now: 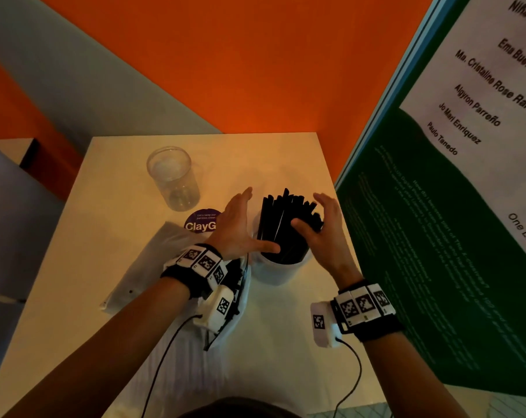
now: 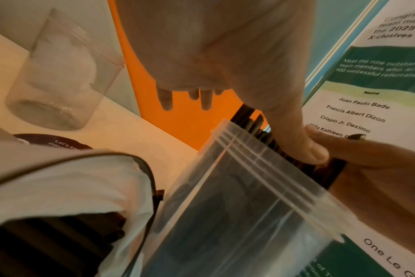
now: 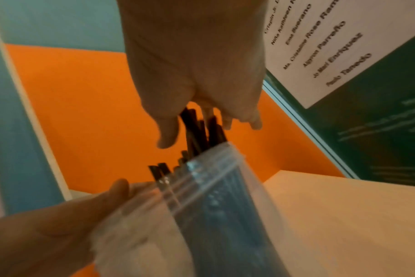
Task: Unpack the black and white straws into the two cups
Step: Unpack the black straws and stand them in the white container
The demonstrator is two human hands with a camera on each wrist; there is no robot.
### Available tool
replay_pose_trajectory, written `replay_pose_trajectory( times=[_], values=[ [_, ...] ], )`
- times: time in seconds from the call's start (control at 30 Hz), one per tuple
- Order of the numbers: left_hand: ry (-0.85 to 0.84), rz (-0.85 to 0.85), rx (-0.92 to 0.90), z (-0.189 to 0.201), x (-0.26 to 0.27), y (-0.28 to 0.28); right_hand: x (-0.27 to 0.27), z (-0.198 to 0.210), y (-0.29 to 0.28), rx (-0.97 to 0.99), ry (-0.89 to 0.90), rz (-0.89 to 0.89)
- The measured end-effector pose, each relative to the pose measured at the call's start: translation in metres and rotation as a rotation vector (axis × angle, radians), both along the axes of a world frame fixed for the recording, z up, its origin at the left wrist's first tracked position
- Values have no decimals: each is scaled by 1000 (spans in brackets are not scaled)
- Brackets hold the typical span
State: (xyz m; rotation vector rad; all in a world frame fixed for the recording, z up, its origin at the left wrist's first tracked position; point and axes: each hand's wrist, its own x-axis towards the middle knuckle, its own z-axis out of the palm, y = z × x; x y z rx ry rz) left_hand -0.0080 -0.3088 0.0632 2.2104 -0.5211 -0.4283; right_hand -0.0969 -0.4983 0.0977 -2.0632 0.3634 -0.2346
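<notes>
We are seeing two clear cups, one cup between our hands packed with a bundle of black straws, the other cup standing empty beyond our left hand, and both that hand and our right hand are spreading straight fingers, thumbs touching the bundle.

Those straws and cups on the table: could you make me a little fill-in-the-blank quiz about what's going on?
1. The straws standing in the near cup are all ____ in colour.
2. The far cup holds ____ straws.
3. The left hand and the right hand sit on either side of the ____ cup.
4. The round purple sticker lies between the far cup and the ____ hand.

Missing words: black; no; near; left
</notes>
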Motion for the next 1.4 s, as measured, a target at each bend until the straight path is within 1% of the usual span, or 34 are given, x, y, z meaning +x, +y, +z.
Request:
replay_pose_trajectory(
  times=[0.07,0.1,0.13,0.2,0.23,0.27,0.33,0.4,0.47,0.57,0.67,0.73,0.83,0.9,1.0,1.07,1.1,1.2,1.27,1.3,1.33,1.37,1.4],
  values=[
    [28,-40,99,-2,11,-5,-5,-7,-7,173,43,60],
    [26,-65,143,-2,15,-6,-5,-10,-11,210,81,65],
    [13,-99,186,-2,20,-8,-4,-13,-15,192,145,69],
    [-26,-208,277,2,29,-14,3,-19,-24,62,312,101],
    [-48,-276,321,4,33,-18,8,-21,-26,-1,365,134],
    [-74,-343,359,6,37,-22,13,-22,-25,-42,383,170],
    [-118,-448,380,8,41,-29,24,-25,-21,-81,342,239],
    [-133,-500,316,9,39,-36,33,-28,-12,-78,262,275],
    [-116,-468,172,10,35,-40,38,-27,-7,9,181,235],
    [27,-312,-69,13,35,-42,39,-24,-5,115,63,150],
    [187,-219,-175,11,37,-40,39,-18,-5,219,19,119],
    [234,-193,-177,7,38,-40,40,-18,-7,239,35,144],
    [297,-175,-104,4,41,-36,38,-24,-11,219,121,158],
    [344,-164,-90,1,44,-33,36,-27,-15,210,158,162],
    [381,-180,-106,0,45,-26,31,-26,-20,219,156,149],
    [389,-182,-120,2,45,-20,27,-18,-20,188,89,105],
    [394,-177,-133,3,45,-16,25,-12,-19,144,25,81],
    [357,-145,-164,7,42,-3,16,15,-8,-30,-285,52],
    [303,-91,-172,7,37,11,7,36,8,-120,-503,117],
    [280,-48,-178,7,34,19,2,43,19,-132,-584,198],
    [247,-9,-183,7,29,28,-3,47,29,-121,-615,305],
    [203,21,-176,5,24,38,-8,47,40,-99,-577,421],
    [160,36,-149,2,18,46,-13,46,52,-82,-467,539]
  ],
)
